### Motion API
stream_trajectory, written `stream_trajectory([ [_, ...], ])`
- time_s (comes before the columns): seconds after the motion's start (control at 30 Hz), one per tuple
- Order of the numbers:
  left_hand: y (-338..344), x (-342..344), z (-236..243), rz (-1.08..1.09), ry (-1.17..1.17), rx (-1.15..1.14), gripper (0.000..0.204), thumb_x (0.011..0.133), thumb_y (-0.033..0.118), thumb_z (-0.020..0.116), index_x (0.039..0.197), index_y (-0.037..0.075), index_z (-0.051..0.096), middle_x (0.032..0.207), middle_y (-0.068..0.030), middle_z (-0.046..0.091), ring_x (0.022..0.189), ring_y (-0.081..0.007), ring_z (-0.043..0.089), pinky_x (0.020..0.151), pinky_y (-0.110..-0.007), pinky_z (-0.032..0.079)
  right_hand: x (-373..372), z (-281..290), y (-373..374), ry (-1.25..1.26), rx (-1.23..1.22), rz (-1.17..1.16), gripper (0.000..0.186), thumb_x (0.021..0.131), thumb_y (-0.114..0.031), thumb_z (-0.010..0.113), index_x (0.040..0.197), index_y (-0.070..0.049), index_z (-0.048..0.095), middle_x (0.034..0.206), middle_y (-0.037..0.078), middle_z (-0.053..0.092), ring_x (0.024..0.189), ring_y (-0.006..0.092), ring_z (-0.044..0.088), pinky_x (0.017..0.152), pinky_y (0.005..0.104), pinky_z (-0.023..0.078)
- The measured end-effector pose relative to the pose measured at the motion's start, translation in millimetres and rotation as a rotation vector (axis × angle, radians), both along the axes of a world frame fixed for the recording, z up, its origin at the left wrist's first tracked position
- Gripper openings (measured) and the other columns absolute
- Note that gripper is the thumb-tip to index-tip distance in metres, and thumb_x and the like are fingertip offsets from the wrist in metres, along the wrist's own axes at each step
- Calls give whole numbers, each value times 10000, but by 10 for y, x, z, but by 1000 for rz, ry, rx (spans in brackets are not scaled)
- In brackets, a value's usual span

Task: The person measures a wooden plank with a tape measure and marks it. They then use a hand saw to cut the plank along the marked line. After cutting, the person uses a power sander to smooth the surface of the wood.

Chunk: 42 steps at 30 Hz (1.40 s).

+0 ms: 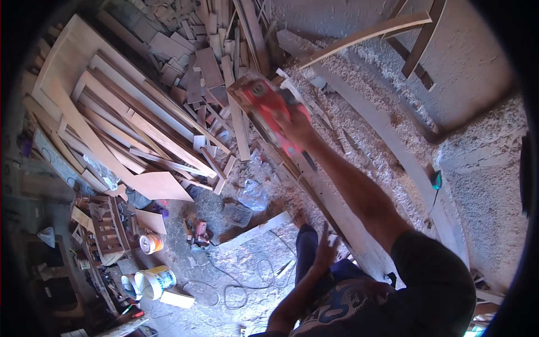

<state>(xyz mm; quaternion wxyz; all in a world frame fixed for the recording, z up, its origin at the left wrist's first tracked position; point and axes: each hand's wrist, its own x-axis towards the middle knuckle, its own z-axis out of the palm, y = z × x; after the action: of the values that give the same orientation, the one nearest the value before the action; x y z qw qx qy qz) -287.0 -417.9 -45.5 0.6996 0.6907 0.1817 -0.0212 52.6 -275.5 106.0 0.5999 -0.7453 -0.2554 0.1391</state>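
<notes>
My right hand [296,128] is wrapped round the handle of a red power planer [265,104], with that arm stretched far forward. The planer rests at the far end of a long, narrow wooden piece [314,195], which lies along the left edge of a pale workbench [368,238]. Close to my body, my left hand [324,254] holds nothing. Its fingers are stretched out and apart, beside the near part of the wooden piece; whether they touch it I cannot tell.
Wood shavings [373,132] cover the right side, with a curved plank [368,36] leaning there. At left are stacked frames and boards [120,126], with offcuts [174,48] behind. Buckets [157,281], a cable [238,286], a red tool [199,230] and plastic bags [252,195] lie on the floor.
</notes>
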Motion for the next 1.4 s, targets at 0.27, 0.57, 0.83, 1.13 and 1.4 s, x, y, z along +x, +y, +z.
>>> stream_trajectory([
  [0.27, 583, -401, -1011, 255, -152, 694, 542, 1023, 78, 472, 1508, -102, 311, 1560, -311, 329, 1457, -459, 315, 1235, -475, 211, -2435, 409, -3124, 351, 5, -77, 412, 1041, -450, 521, 1001, -44, 583, 684, 21, 587, 548, 125, 574, 505, 278, 464],
  [0.57, -552, 463, -355, 412, -9, 158, 1022, 828, 309, 739, 1550, -83, 132, 1537, -365, 304, 1359, -439, 416, 1118, -510, 355, -3796, 472, -5129, 406, -233, -339, 529, 1004, -556, 546, 979, -28, 531, 596, 23, 543, 460, 111, 572, 385, 257, 432],
  [0.83, -955, 259, 543, 318, 352, 766, 1095, 763, 264, 774, 1576, -34, 103, 1622, -323, 102, 1335, -537, 355, 1087, -597, 345, -3912, 389, -5388, 206, -321, -330, 592, 1017, -585, 492, 891, -13, 577, 650, 72, 584, 572, 163, 589, 510, 352, 449],
  [1.13, -744, 401, 303, 301, 97, 694, 1060, 745, 342, 800, 1596, 84, 224, 1630, -311, 132, 1492, -514, 176, 1203, -554, 247, -3772, 422, -5254, 405, -192, -321, 621, 1011, -616, 484, 1002, -5, 592, 712, 35, 582, 631, 113, 544, 563, 298, 432],
  [1.4, -1212, 260, 175, 503, -65, 486, 1059, 717, 205, 759, 1603, 74, 195, 1608, -331, 176, 1484, -495, 233, 1206, -483, 290, -3749, 535, -5153, 190, -373, -207, 611, 999, -603, 507, 976, -3, 615, 558, 37, 543, 453, 126, 550, 414, 293, 413],
])
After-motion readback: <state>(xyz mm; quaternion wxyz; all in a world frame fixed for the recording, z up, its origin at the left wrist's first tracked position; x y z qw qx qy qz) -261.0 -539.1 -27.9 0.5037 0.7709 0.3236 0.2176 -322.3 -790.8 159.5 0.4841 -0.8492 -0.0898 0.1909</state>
